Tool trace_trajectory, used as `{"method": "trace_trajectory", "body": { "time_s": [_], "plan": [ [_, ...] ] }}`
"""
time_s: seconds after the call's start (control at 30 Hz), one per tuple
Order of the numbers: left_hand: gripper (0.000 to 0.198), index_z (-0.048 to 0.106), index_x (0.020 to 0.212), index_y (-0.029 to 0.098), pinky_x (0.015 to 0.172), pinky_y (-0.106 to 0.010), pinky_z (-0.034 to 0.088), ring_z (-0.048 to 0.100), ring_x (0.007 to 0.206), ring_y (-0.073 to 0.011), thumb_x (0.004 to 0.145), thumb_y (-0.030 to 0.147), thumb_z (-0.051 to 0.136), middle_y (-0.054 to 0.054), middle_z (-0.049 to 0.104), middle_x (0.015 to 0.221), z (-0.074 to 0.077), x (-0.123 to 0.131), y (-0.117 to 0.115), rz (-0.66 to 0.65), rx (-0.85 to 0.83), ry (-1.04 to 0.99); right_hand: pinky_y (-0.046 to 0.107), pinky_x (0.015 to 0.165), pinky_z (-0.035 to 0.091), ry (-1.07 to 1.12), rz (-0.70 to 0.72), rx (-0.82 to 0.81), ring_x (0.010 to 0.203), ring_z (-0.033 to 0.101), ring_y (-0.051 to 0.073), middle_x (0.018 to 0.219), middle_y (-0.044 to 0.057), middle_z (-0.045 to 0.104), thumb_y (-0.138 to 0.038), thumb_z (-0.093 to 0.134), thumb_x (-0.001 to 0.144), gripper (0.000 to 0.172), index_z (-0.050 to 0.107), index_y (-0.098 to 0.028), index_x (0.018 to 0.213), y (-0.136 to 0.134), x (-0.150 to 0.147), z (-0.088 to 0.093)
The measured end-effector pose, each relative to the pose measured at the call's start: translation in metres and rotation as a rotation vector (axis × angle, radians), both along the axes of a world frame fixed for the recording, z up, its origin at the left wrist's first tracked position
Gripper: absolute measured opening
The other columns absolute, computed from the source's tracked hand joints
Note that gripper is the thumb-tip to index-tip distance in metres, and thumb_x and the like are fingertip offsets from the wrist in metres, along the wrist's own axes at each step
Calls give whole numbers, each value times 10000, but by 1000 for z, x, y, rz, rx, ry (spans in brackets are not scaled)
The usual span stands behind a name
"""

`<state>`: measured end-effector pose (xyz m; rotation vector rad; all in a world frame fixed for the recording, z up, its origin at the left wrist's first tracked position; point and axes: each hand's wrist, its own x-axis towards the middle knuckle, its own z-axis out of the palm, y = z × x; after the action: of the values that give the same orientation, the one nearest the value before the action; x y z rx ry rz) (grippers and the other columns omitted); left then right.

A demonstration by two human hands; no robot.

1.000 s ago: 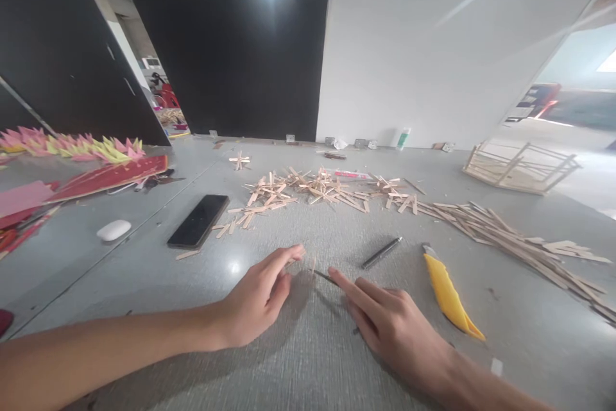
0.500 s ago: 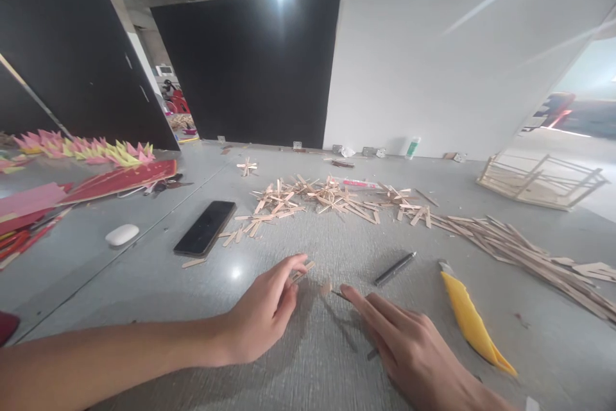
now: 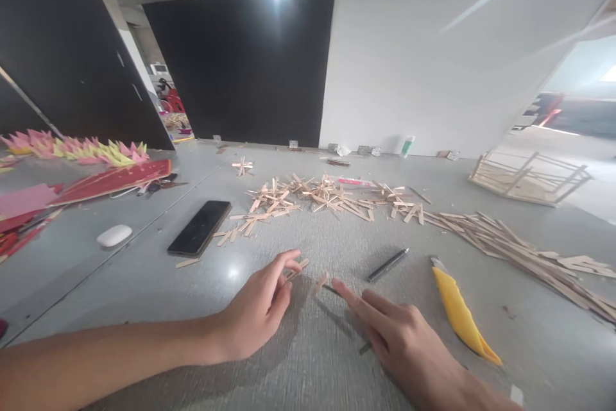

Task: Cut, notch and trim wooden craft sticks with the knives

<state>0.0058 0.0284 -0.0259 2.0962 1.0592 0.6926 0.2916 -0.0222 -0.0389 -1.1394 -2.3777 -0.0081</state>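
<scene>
My left hand is at the centre of the grey table, fingers curled over a small wooden stick piece that pokes out past the fingertips. To its right, my right hand is closed around a thin dark tool, its index finger stretched along it. A small pale wood piece is at the tool's tip, between the two hands. The tool's other end shows below the right palm. Behind the hands lies a heap of short wooden sticks.
A black phone and white case lie left. A dark pen, a yellow-wrapped blade and long wooden strips lie right. A small stick frame stands at the back right, beside upright boards.
The view has shifted slightly, moving the table items a little left in the picture. The tool tip and the pale wood piece at it have tilted a little; both hands keep nearly the same pose.
</scene>
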Motion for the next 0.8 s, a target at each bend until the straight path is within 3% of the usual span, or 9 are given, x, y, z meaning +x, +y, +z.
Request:
{"method": "trace_trajectory", "body": {
  "time_s": [0.23, 0.43, 0.7, 0.8],
  "plan": [
    [402, 321, 1472, 294, 733, -358, 482, 594, 743, -162, 1077, 229, 358, -73, 655, 1193, -3, 0, 1, 4, 12, -9, 265, 482, 446, -77, -25, 58, 505, 549, 136, 772, -26, 565, -67, 315, 1038, 611, 297, -231, 1626, -1, -1, 0],
    [457, 205, 1514, 290, 707, -353, 489, 584, 721, -156, 1085, 251, 357, -103, 636, 1267, 0, 2, 1, 27, 14, -32, 266, 475, 468, -94, -22, 54, 508, 560, 144, 774, -21, 573, -11, 313, 959, 709, 301, -241, 1630, -4, -2, -1],
    [473, 177, 1526, 293, 673, -326, 460, 555, 702, -141, 1089, 243, 351, -117, 620, 1283, -2, 1, 0, 22, 1, -53, 255, 496, 508, 13, 6, -21, 532, 610, 138, 784, -11, 633, -113, 343, 1066, 549, 360, -251, 1597, -3, -5, 0],
    [494, 129, 1543, 310, 658, -318, 446, 537, 682, -129, 1097, 243, 330, -121, 603, 1315, -1, 2, 0, 23, -5, -60, 265, 535, 551, 105, -12, 20, 612, 681, 152, 867, 29, 710, -129, 372, 1080, 524, 348, -227, 1594, -2, -6, 1]
  ]
}}
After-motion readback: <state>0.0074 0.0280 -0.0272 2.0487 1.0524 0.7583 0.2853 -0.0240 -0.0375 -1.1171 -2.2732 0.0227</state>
